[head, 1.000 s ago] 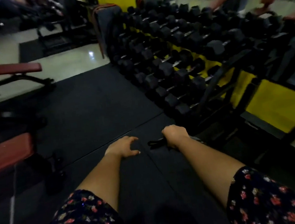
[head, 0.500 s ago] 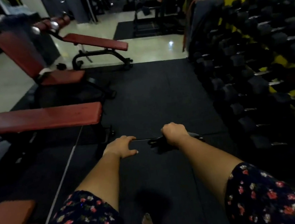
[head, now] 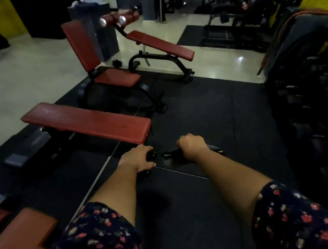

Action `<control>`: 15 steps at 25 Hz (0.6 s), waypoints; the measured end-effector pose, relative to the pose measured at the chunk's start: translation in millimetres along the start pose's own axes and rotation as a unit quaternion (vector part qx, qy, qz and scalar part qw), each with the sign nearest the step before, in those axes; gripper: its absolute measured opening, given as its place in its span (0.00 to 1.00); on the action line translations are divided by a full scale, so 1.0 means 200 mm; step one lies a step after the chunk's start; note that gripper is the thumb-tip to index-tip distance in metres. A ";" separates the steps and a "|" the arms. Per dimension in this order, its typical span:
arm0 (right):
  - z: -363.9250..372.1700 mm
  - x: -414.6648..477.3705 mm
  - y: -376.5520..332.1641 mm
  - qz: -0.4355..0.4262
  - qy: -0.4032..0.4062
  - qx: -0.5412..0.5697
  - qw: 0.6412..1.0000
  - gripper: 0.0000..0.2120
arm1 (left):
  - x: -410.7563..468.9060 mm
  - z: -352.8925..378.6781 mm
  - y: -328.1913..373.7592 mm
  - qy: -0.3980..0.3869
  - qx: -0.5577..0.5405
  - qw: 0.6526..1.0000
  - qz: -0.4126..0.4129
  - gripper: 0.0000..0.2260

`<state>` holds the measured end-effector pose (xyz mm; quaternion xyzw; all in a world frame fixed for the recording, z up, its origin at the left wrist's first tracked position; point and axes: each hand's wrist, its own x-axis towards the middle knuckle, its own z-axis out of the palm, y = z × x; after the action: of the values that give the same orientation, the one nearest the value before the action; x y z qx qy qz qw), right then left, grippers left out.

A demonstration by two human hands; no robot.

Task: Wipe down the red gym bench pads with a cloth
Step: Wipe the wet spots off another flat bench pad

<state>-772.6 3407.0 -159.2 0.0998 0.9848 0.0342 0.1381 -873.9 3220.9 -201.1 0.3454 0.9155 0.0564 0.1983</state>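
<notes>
- Two arms stretched over the black floor mat (head: 208, 108).
- The right hand (head: 192, 147) was clenched round a dark object (head: 173, 154); whether it was a cloth, I could not tell.
- The left hand (head: 138, 158) hung loosely curled, holding nothing.
- The flat red bench pad (head: 88, 123) lay untouched just ahead-left; an upright red bench (head: 85, 47) and a sloped red bench (head: 161, 45) stood beyond.
</notes>
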 end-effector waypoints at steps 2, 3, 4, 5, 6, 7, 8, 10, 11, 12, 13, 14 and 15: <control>-0.01 0.17 -0.02 -0.030 -0.006 -0.015 0.999 0.14 | 0.08 -0.03 -0.09 -0.010 -0.003 1.000 -0.021 0.33; -0.02 0.24 -0.02 -0.043 -0.009 -0.026 0.999 0.14 | 0.11 -0.04 -0.15 -0.013 -0.006 0.999 -0.035 0.33; -0.03 0.31 -0.01 -0.052 -0.012 -0.037 0.998 0.14 | 0.15 -0.07 -0.20 -0.013 -0.015 0.999 -0.050 0.33; -0.04 0.41 0.00 -0.064 -0.016 -0.046 0.997 0.14 | 0.20 -0.09 -0.25 -0.012 -0.025 0.997 -0.066 0.33; -0.05 0.50 0.01 -0.075 -0.019 -0.054 0.996 0.14 | 0.26 -0.11 -0.29 -0.009 -0.034 0.996 -0.079 0.33; -0.07 0.60 0.02 -0.084 -0.020 -0.060 0.994 0.15 | 0.34 -0.14 -0.32 -0.002 -0.045 0.995 -0.088 0.33; -0.10 0.71 0.04 -0.091 -0.019 -0.066 0.993 0.15 | 0.42 -0.17 -0.35 0.010 -0.060 0.994 -0.095 0.33; -0.20 0.91 0.07 -0.112 -0.008 -0.079 0.991 0.16 | 0.56 -0.24 -0.38 0.036 -0.092 0.989 -0.110 0.33; -0.26 1.00 0.08 -0.124 0.004 -0.087 0.988 0.16 | 0.61 -0.26 -0.40 0.044 -0.100 0.987 -0.120 0.33; -0.32 1.09 0.10 -0.135 0.016 -0.091 0.987 0.17 | 0.65 -0.29 -0.41 0.049 -0.101 0.985 -0.130 0.33; -0.37 1.18 0.11 -0.150 0.027 -0.091 0.984 0.17 | 0.70 -0.32 -0.44 0.052 -0.102 0.983 -0.144 0.33; -0.42 1.26 0.12 -0.168 0.040 -0.092 0.981 0.18 | 0.75 -0.35 -0.47 0.057 -0.104 0.980 -0.159 0.33; -0.45 1.34 0.13 -0.187 0.051 -0.097 0.976 0.18 | 0.79 -0.38 -0.49 0.067 -0.110 0.976 -0.175 0.33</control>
<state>-1045.6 3483.6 -140.7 -0.1019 0.9837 0.1083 0.1008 -1072.2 3253.9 -205.9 0.1515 0.9612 0.1439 0.1803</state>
